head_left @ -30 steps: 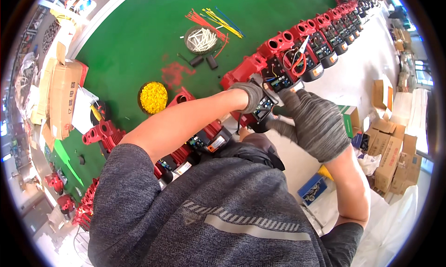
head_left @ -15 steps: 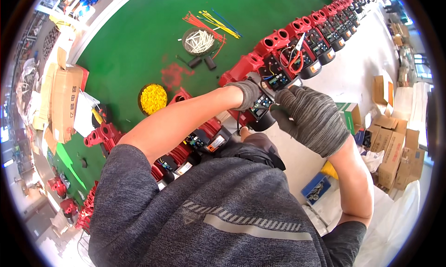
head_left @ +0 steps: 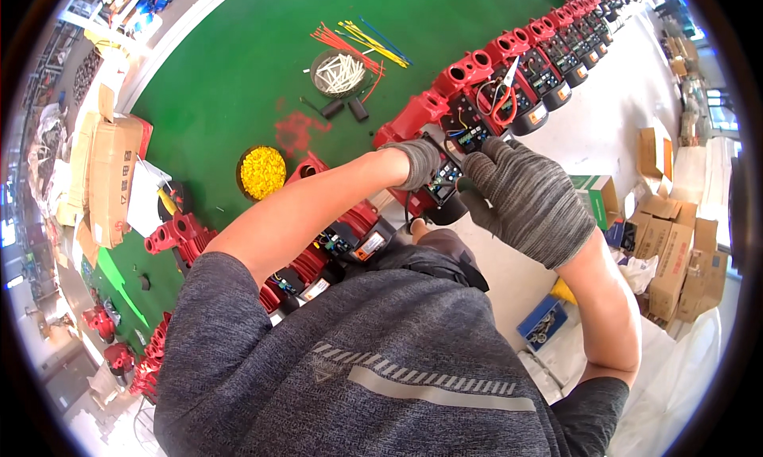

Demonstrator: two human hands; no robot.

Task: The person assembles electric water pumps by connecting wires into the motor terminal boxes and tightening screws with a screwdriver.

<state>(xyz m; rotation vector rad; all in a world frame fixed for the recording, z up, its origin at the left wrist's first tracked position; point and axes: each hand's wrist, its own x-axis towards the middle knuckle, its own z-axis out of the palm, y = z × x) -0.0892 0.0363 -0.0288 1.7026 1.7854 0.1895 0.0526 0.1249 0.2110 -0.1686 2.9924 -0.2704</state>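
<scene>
My left hand, in a grey knit glove, rests at an open electronics box on a red pump; its fingers are mostly hidden. My right hand, gloved the same way, hovers over the right side of that box. Its fingers are curled together toward the wiring and the thumb is bent below them; whatever they hold is hidden. Just beyond, another red pump has its circuit board and wires exposed. Orange-handled scissors lie on the pumps past my right hand.
A long row of red pumps runs to the far right. On the green surface are a bowl of yellow pieces, a bowl of white sticks, coloured cable ties and black cylinders. Cardboard boxes stand at right.
My right hand has shifted slightly left and its fingertips now cover the metallic edge that showed beside them. My left hand has barely moved at the box.
</scene>
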